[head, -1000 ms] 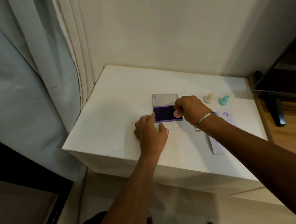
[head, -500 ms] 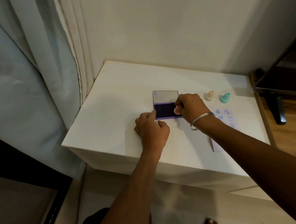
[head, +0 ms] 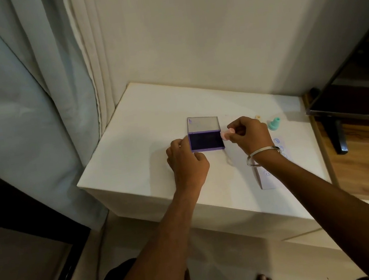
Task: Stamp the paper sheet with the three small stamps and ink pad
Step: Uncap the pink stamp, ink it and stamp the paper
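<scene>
An open purple ink pad (head: pixel 205 140) lies on the white table (head: pixel 146 145), its clear lid (head: pixel 202 124) folded back. My left hand (head: pixel 186 163) rests at the pad's left edge, fingers touching its case. My right hand (head: pixel 248 134) pinches a small pink stamp (head: pixel 225 134) just off the pad's right edge, lifted clear of the ink. A teal stamp (head: pixel 274 124) and a cream stamp (head: pixel 257 117) stand behind my right hand. The paper sheet (head: pixel 267 179) with several purple prints lies under my right wrist, mostly hidden.
Curtains (head: pixel 27 91) hang at the left and a wall (head: pixel 210 28) backs the table. A dark screen on a stand (head: pixel 362 89) sits on a wooden surface at the right. The table's front edge drops off near my arms.
My right hand has lifted the pink stamp off the ink pad and moved it right, past the pad's edge. My left hand stays at the pad's left side.
</scene>
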